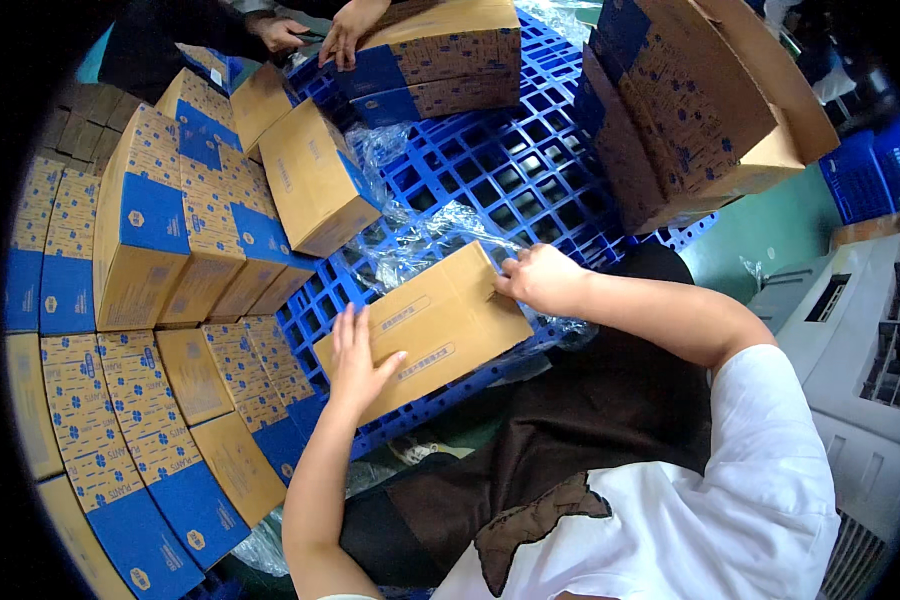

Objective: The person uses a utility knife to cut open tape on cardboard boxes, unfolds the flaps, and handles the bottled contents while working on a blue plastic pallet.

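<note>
A brown cardboard box [440, 320] lies in front of me on a blue plastic pallet [560, 170], with two printed outlined labels on its upper face. My left hand [358, 362] rests on the box's left end, fingers stretched out and thumb apart. At the box's far right edge, my right hand [540, 282] has its fingers curled in and closed against the cardboard. The exact hold of those fingertips is partly hidden. Crumpled clear plastic film [440, 228] lies just behind the box and runs toward my right hand.
Stacked blue-and-brown printed cartons [155, 205] fill the left side. Another plain-topped box [315, 180] leans beside them. At the back, another person's hands [350, 30] are by a carton [440, 60]. A large open carton [690, 110] stands right, near a blue crate [875, 170].
</note>
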The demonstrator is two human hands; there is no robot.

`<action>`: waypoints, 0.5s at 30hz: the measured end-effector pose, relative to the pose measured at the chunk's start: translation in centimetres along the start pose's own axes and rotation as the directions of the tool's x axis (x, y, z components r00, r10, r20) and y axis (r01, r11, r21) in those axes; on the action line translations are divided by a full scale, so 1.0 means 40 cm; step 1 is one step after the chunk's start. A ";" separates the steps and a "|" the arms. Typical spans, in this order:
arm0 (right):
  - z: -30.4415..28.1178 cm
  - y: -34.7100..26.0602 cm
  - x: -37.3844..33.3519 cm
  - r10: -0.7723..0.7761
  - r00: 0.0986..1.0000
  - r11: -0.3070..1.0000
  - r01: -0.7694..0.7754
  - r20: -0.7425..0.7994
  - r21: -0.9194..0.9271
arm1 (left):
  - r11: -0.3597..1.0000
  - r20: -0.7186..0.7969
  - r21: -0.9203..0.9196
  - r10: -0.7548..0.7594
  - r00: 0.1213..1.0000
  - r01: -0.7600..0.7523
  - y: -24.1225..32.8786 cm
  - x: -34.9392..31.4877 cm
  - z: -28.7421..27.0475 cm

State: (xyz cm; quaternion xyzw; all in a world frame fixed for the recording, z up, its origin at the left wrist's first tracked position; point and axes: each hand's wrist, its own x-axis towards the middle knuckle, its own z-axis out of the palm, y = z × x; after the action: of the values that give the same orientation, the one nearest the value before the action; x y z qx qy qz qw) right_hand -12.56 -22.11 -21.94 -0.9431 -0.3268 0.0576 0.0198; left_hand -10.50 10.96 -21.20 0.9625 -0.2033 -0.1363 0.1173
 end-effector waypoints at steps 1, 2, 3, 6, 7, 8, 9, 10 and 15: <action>0.003 -0.012 -0.001 -0.017 1.000 0.998 0.017 0.005 -0.054 | 0.995 -0.007 -0.040 0.090 0.996 -0.090 0.021 0.016 0.008; -0.003 -0.022 0.001 -0.032 0.999 0.993 0.033 0.006 -0.109 | 0.989 0.005 -0.034 0.142 0.990 -0.142 0.041 0.031 0.008; -0.011 -0.032 0.013 -0.007 0.996 0.997 0.013 0.087 -0.072 | 0.981 0.019 -0.030 0.194 0.981 -0.193 0.062 0.046 0.008; -0.019 -0.043 0.009 -0.003 0.991 0.978 0.030 0.133 -0.205 | 0.959 0.061 0.013 0.282 0.958 -0.283 0.135 0.096 0.006; -0.025 -0.045 0.008 0.012 0.992 0.958 0.026 0.129 -0.286 | 0.952 0.067 0.040 0.300 0.952 -0.303 0.155 0.112 0.005; -0.029 -0.026 0.006 0.107 0.972 0.961 -0.048 0.208 -0.273 | 0.944 0.072 0.062 0.318 0.945 -0.323 0.172 0.131 0.010; -0.033 0.008 -0.002 0.197 0.938 0.957 -0.120 0.287 -0.265 | 0.941 0.086 0.087 0.320 0.944 -0.327 0.189 0.153 0.015; -0.038 0.039 -0.015 0.282 0.889 0.945 -0.193 0.362 -0.263 | 0.939 0.137 0.099 0.316 0.939 -0.331 0.205 0.170 0.019; 0.017 0.121 -0.112 0.499 0.842 0.363 -0.417 0.205 0.833 | 0.907 0.240 0.064 0.390 0.889 -0.416 0.310 0.251 0.051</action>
State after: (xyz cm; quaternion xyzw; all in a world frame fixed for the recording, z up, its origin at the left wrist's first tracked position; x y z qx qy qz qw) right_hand -13.16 -28.68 -22.54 -0.8610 0.0216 0.1745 0.4773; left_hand -6.77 -4.68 -21.77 0.8829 -0.4180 -0.2038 0.0647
